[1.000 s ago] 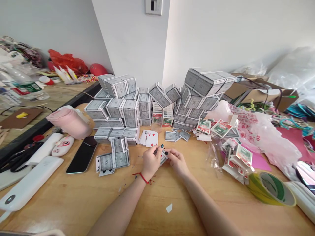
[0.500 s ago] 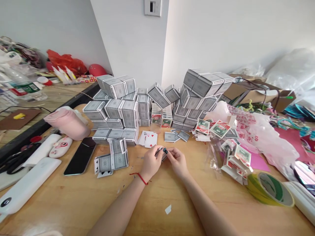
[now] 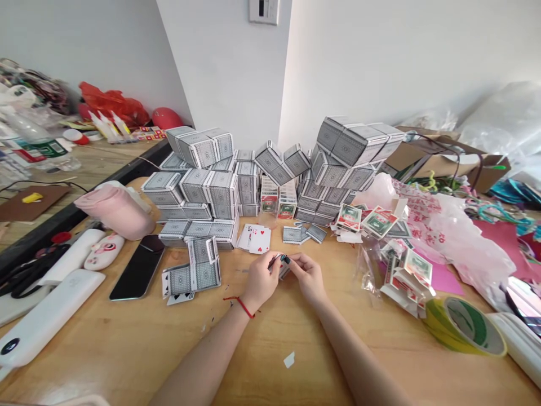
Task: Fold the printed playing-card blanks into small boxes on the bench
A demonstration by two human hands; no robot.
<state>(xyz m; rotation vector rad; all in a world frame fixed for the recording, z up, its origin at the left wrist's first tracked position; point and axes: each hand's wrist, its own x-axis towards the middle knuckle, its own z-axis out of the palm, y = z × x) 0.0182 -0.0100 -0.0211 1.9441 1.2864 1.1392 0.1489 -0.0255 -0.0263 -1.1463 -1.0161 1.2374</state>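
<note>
My left hand (image 3: 262,280), with a red string at the wrist, and my right hand (image 3: 308,275) meet at the middle of the table. Their fingertips pinch a playing card (image 3: 284,272), grey on its visible part and mostly covered by the fingers. Just beyond lie face-up playing cards (image 3: 258,239) with red hearts, and a few grey-backed cards (image 3: 292,234) to their right. Left of my hands stands a small folded-card piece (image 3: 204,265) with loose cards under it. Behind everything rises a stacked structure of grey card blocks (image 3: 211,194).
Opened card boxes (image 3: 408,276) and clear wrappers (image 3: 367,276) lie to the right, near a yellow-green tape roll (image 3: 465,326) and a pink-white plastic bag (image 3: 452,225). A black phone (image 3: 137,269), a white device (image 3: 54,316) and a pink roll (image 3: 116,210) sit at left.
My fingertips have shifted slightly around the card, the thumbs moving a little. Both hands stay at nearly the same spot, and the surrounding things have not moved.
</note>
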